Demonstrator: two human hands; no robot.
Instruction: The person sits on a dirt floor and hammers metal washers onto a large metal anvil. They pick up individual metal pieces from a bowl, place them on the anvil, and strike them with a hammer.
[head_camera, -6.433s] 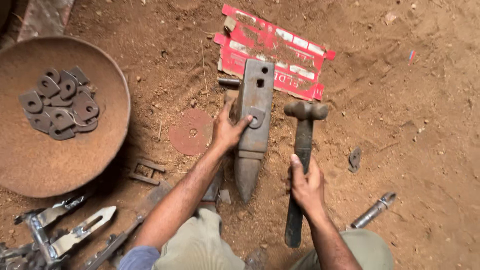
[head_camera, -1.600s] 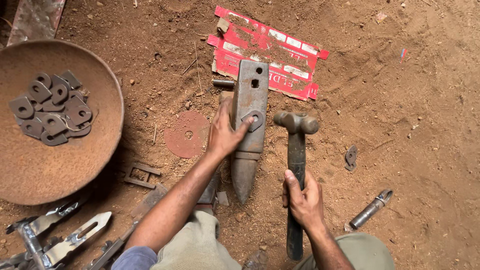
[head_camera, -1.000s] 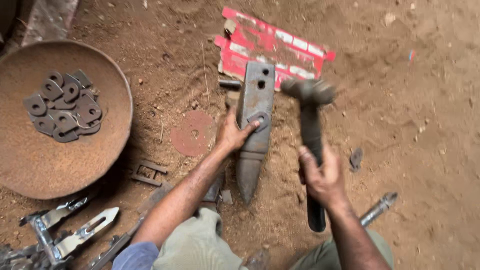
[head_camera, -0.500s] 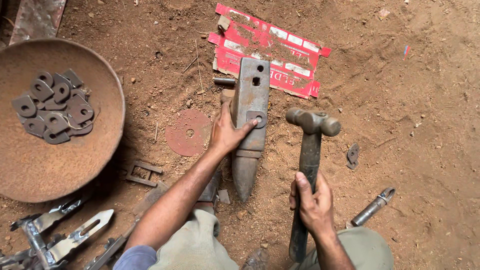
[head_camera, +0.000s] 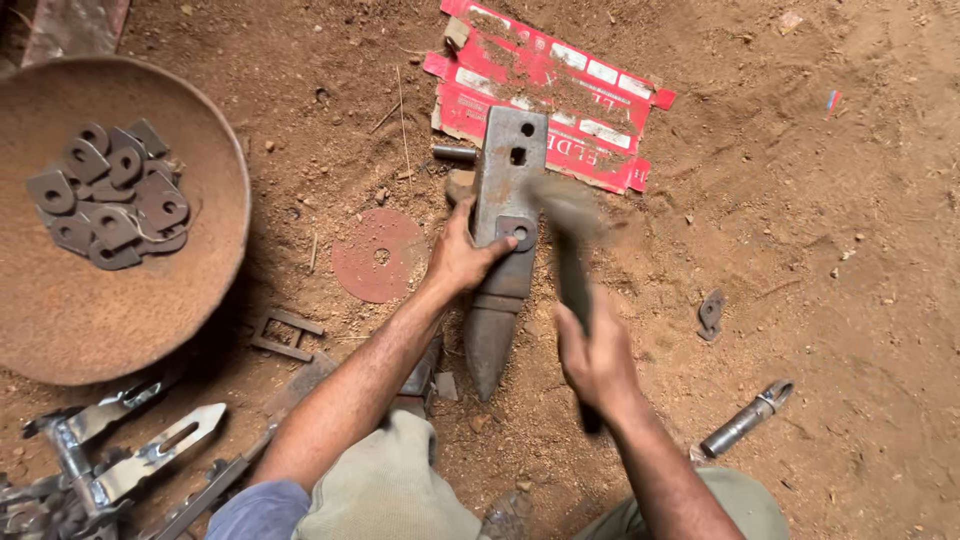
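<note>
Head view, looking straight down at bare earth floor (head_camera: 850, 330) where a person sits with both arms stretched forward. Compared with half a second earlier, the hammer (head_camera: 570, 250) has been swung in from the right: its head, then clear of the anvil and sharply seen, is now blurred by motion and lies over the anvil's right edge, just beside the small plate. The right hand (head_camera: 597, 355) has been carried leftward and upward with it, its fingers wrapped tightly around the dark handle. The left hand (head_camera: 462, 255) is seen in the same place as before, resting on the anvil's left side, thumb and fingers pinched on the small metal plate (head_camera: 516, 232).

The anvil (head_camera: 503, 240) is a long grey steel block standing in the dirt at the middle of the view, flat-faced at the far end, with a square hole and a round hole, and tapering to a blunt point towards the person. The plate held on its face is a small grey tab with one round hole.

Beyond the anvil a flattened red cardboard carton (head_camera: 560, 90) lies on the ground. A rusty round disc (head_camera: 380, 255) lies just left of the left hand. Further left, a wide rusted bowl (head_camera: 120, 320) holds a heap of similar grey tabs (head_camera: 110, 195). A short metal rod (head_camera: 745, 420) lies near the right forearm.
</note>
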